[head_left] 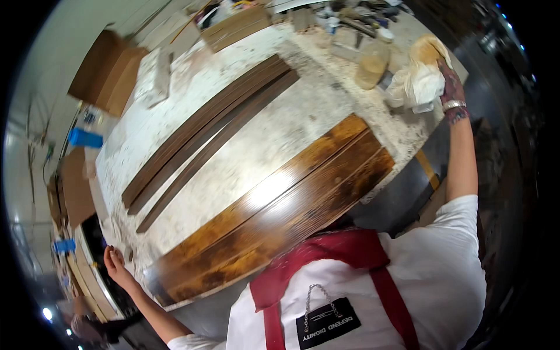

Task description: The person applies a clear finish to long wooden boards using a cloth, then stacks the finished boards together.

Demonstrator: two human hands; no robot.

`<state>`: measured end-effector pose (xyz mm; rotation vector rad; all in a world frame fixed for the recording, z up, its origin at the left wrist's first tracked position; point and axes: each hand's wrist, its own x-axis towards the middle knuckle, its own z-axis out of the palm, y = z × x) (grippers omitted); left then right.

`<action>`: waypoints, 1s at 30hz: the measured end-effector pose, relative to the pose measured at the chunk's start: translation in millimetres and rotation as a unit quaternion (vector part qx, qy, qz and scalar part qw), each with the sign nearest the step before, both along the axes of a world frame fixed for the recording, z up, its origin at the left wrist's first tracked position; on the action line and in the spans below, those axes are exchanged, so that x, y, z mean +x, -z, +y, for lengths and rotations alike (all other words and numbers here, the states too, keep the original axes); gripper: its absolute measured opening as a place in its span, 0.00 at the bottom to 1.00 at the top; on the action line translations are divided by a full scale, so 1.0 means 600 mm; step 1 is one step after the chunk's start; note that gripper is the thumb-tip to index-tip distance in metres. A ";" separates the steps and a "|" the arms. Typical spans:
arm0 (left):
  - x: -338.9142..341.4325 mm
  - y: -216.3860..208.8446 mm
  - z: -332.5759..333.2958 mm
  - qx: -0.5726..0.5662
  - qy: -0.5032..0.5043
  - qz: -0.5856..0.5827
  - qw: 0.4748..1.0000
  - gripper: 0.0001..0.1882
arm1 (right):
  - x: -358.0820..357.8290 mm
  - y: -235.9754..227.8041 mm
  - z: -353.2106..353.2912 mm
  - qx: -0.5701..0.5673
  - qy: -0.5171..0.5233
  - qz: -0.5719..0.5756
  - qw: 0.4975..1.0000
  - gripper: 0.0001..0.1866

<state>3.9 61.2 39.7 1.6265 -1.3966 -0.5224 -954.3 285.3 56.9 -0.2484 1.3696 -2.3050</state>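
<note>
My right hand (451,86), stained dark and with a bracelet at the wrist, grips a crumpled whitish rag (421,81) at the table's far right corner. The rag has a yellowish stain on top and partly hides my fingers. Out to the left, by the table's edge, my left hand (118,262) is raised with its fingers loosely bent and slightly apart; I see nothing in it. Between my arms a glossy brown wooden board (274,201) with lengthwise grooves and darker patches lies along the near edge. Beyond it, dark brown wooden strips (204,134) lie side by side.
The worktable (303,99) has a whitish, stained top. Beside the rag stands a cloudy jar (373,63) of yellowish liquid. Tools (359,23) clutter the far edge, near a cardboard box (236,28). An open carton (108,73) and a white block-shaped package (153,77) are far left.
</note>
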 end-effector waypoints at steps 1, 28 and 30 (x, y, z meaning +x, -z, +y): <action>-0.121 -0.041 -0.018 0.002 0.024 -0.005 1.000 0.17 | -0.039 -0.001 0.020 -0.005 0.007 0.061 0.998 0.29; -1.048 -0.196 0.160 -0.038 0.877 0.122 0.463 0.23 | 0.009 -0.014 -0.094 0.239 -0.096 0.614 0.746 0.30; -1.099 -0.157 0.116 -0.189 0.733 -0.093 0.647 0.30 | 0.022 -0.027 -0.090 0.159 -0.098 0.534 0.825 0.27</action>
